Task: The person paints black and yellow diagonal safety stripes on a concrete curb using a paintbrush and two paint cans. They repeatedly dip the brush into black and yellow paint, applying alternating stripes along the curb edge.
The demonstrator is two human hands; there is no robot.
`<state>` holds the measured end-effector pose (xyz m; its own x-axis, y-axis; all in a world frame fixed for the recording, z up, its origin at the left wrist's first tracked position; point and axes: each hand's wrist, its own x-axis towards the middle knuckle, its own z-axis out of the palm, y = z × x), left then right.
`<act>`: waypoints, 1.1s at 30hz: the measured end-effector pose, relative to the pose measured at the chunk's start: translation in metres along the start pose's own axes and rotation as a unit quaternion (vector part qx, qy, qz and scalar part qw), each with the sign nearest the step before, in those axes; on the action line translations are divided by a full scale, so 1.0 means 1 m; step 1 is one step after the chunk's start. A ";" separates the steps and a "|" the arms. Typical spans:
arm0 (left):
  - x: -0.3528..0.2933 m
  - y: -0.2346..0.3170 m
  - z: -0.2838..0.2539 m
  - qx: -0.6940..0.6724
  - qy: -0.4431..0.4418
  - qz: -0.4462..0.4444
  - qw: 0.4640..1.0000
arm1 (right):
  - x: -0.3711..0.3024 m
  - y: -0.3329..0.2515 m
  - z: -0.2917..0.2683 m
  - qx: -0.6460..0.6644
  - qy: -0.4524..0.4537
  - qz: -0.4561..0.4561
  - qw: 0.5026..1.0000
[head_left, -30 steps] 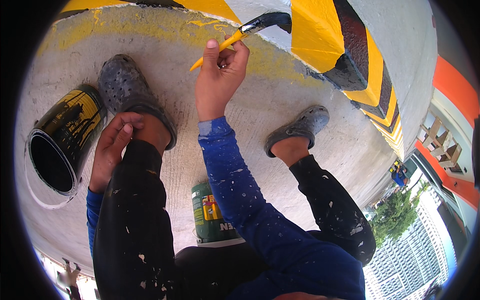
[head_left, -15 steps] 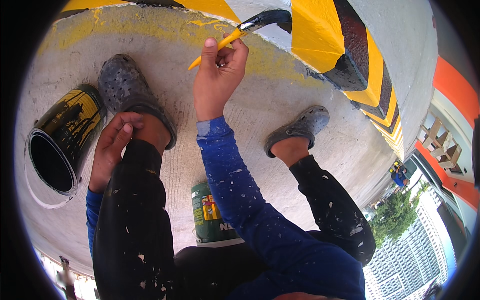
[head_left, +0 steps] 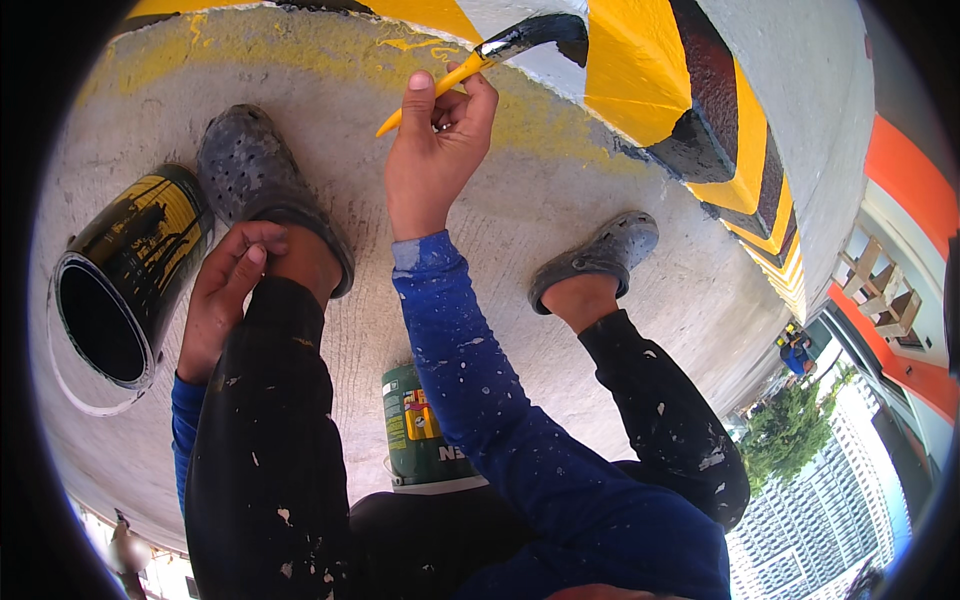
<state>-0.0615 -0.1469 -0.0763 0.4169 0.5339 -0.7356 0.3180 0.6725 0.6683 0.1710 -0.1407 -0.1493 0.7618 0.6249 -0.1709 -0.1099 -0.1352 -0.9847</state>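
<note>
My right hand (head_left: 438, 160) is closed around the yellow handle of a paintbrush (head_left: 450, 90), pinched between thumb and fingers. Wet black paint covers its bristles (head_left: 535, 38), which lie against the curb (head_left: 630, 75) beside a yellow stripe. Down by my left ankle, my left hand (head_left: 228, 285) rests with loosely bent fingers, the thumb a little apart and nothing visible in it. Beside that hand an open paint can (head_left: 150, 240), black inside with black drips over its yellow label, stands on the concrete. A thin wire handle hangs from it.
A green paint bucket (head_left: 415, 440) stands between my legs. My grey clogs (head_left: 245, 165) are planted apart on the concrete floor (head_left: 480, 300), which has yellow smears near the curb. Yellow and dark stripes continue along the curb to the right. A distant person (head_left: 797, 355) appears near a tree (head_left: 790, 430).
The brush tip has shifted very slightly to the right along the curb. My left hand stays by the ankle, and the cans have not moved.
</note>
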 end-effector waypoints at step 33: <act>0.000 -0.001 0.002 -0.015 0.004 0.000 1.000 | 0.002 0.004 0.005 -0.017 -0.002 -0.059 0.998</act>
<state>-0.0604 -0.1484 -0.0770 0.4093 0.5377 -0.7371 0.2922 0.6881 0.6642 0.1687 -0.1359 -0.1532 0.7659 0.6406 -0.0547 0.0017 -0.0871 -0.9962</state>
